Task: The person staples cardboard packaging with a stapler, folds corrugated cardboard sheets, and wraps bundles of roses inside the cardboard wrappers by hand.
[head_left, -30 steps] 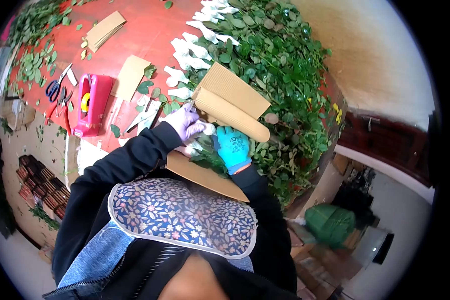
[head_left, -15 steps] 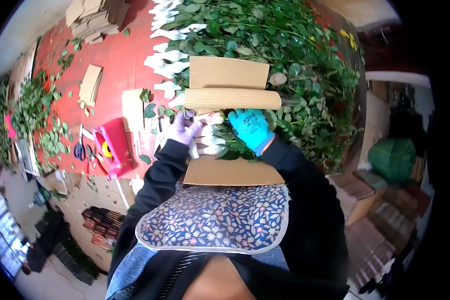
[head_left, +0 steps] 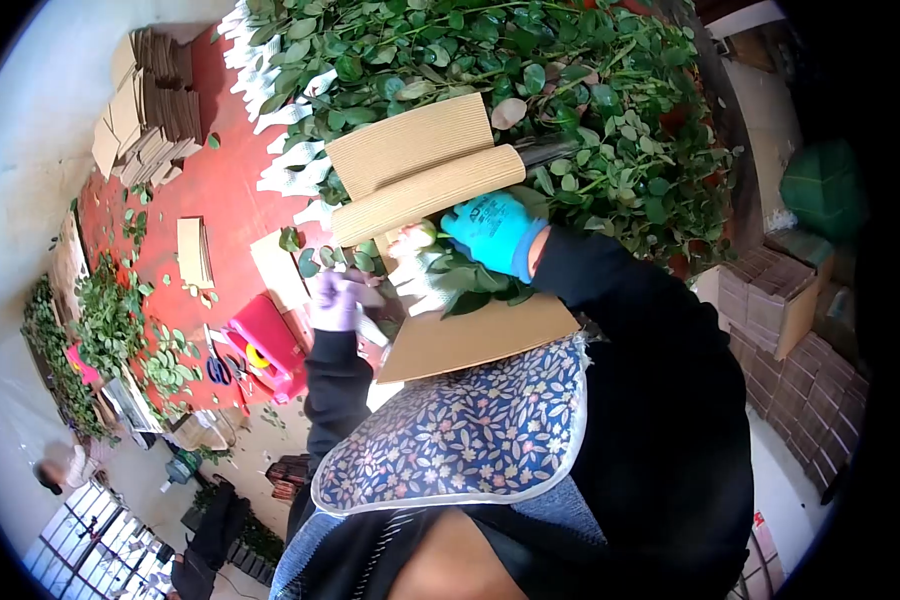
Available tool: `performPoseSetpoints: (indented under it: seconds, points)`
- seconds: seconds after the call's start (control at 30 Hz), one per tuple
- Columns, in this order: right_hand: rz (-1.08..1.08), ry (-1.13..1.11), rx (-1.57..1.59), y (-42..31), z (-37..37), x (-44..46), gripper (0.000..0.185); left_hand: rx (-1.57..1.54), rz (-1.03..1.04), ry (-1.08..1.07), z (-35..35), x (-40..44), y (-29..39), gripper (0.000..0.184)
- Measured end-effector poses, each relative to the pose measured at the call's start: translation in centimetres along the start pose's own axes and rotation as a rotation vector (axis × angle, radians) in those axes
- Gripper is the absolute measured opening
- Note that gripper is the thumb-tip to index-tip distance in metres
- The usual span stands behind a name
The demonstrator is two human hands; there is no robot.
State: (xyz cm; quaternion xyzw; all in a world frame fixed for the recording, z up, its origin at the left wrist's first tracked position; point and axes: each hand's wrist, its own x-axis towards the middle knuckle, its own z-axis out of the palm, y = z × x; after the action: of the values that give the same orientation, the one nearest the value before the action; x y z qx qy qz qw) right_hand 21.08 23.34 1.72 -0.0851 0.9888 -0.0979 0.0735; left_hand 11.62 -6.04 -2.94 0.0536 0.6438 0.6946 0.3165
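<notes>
Near the centre of the frame we see ribbed cardboard, matt and ridged, while the cardboard sheet below it looks smooth and dull. The teal glove appears matt; the lilac glove is too blurred for us to judge its finish. We find smooth printed cloth on the apron, glossy pink plastic on the tape dispenser, fine-textured white netting on the sleeves, waxy leaves and a smooth red worktop.

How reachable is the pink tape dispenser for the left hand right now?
Probably yes: the pink tape dispenser sits near the left hand, with nothing seen standing between them.
</notes>
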Motion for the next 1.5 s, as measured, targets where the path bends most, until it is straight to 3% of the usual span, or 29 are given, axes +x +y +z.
performPoseSetpoints:
  seconds: [0.07,0.1,0.13,0.2,0.27,0.33,0.47,0.6,0.7,0.73,0.77,0.8,0.87,0.9,0.93,0.97,1.07,1.1,1.27,1.33,1.37,1.43,1.5]
  points:
    - [0.028,-0.197,0.068,0.4,-0.5,0.0,0.033,0.226,-0.070,-0.092,2.0,-0.7,-0.8,0.011]
    - [-0.071,-0.106,0.006,0.9,1.4,-0.3,0.038,0.401,-0.182,-0.125,3.2,-1.0,-0.3,0.014]
    - [-0.068,-0.105,0.005,0.6,1.3,-0.1,0.038,0.406,-0.063,-0.118,5.0,-1.4,0.5,0.014]
    - [-0.015,-0.170,-0.024,0.0,1.3,0.3,0.037,0.459,-0.091,-0.139,3.8,-0.9,-2.6,0.014]
    - [-0.046,-0.098,-0.050,0.4,1.4,0.2,0.038,0.411,-0.051,-0.117,4.5,-0.9,-1.3,0.014]
    - [0.017,-0.107,0.128,0.6,1.6,0.3,0.036,0.377,-0.052,-0.034,4.7,-1.4,0.5,0.017]
    - [0.008,-0.109,0.076,0.9,1.7,0.6,0.043,0.321,-0.037,0.036,1.4,-1.8,-0.2,0.013]
    - [-0.030,-0.145,0.107,1.2,-0.6,0.3,0.049,-0.061,0.159,0.088,-2.1,-1.7,-1.2,0.008]
    - [-0.014,-0.244,0.108,0.6,-3.6,-0.3,0.063,-0.011,-0.048,-0.139,-2.3,-2.7,0.9,0.010]
    - [-0.003,-0.321,0.067,0.0,-5.6,-0.3,0.057,-0.025,-0.080,-0.184,-1.6,-2.8,0.8,0.013]
    - [0.000,-0.211,-0.010,-0.6,-6.2,-0.8,0.050,0.048,-0.127,-0.187,-1.1,-2.8,0.7,0.015]
    - [0.002,-0.098,-0.084,-1.3,-6.8,-1.2,0.042,0.302,0.036,-0.216,-0.6,-2.3,0.2,0.011]
    - [-0.071,-0.136,-0.290,-2.8,-10.5,-1.5,0.033,0.551,0.048,-0.235,1.8,-1.7,2.1,0.026]
    - [-0.051,-0.182,-0.265,-3.9,-12.0,-2.0,0.024,0.637,-0.004,-0.269,1.8,-1.4,1.8,0.033]
    - [-0.106,-0.245,-0.009,-3.2,-10.1,-1.9,0.021,0.724,-0.056,-0.308,1.9,-1.1,1.6,0.039]
    - [-0.163,-0.239,0.084,-2.8,-8.4,-2.0,0.020,0.698,0.134,-0.279,2.2,-1.1,0.3,0.033]
    - [-0.165,-0.232,0.124,-2.7,-3.4,-1.8,0.019,0.763,0.015,-0.367,2.7,-0.8,0.3,0.029]
    - [-0.161,-0.279,0.117,-2.6,-2.5,-1.6,0.017,0.556,0.059,-0.334,3.0,-0.9,-1.2,0.025]
    - [-0.162,-0.290,0.129,-2.6,-0.5,-1.2,0.013,0.437,0.039,-0.335,3.8,-1.7,-1.0,0.019]
    - [-0.157,-0.304,0.019,-2.5,-0.4,-1.1,0.013,0.485,0.042,-0.246,2.0,-2.1,-1.8,0.017]
    - [-0.172,-0.256,0.056,-2.2,0.0,-1.2,0.012,0.635,0.176,-0.162,1.1,-2.2,-0.3,0.019]
    - [-0.166,-0.257,0.108,-1.9,0.4,-1.5,0.012,0.718,0.079,-0.078,-3.1,-4.0,1.8,0.016]
    - [-0.151,-0.230,0.188,-1.6,0.0,-1.5,0.015,0.719,0.031,-0.265,-7.4,-8.0,1.5,0.018]
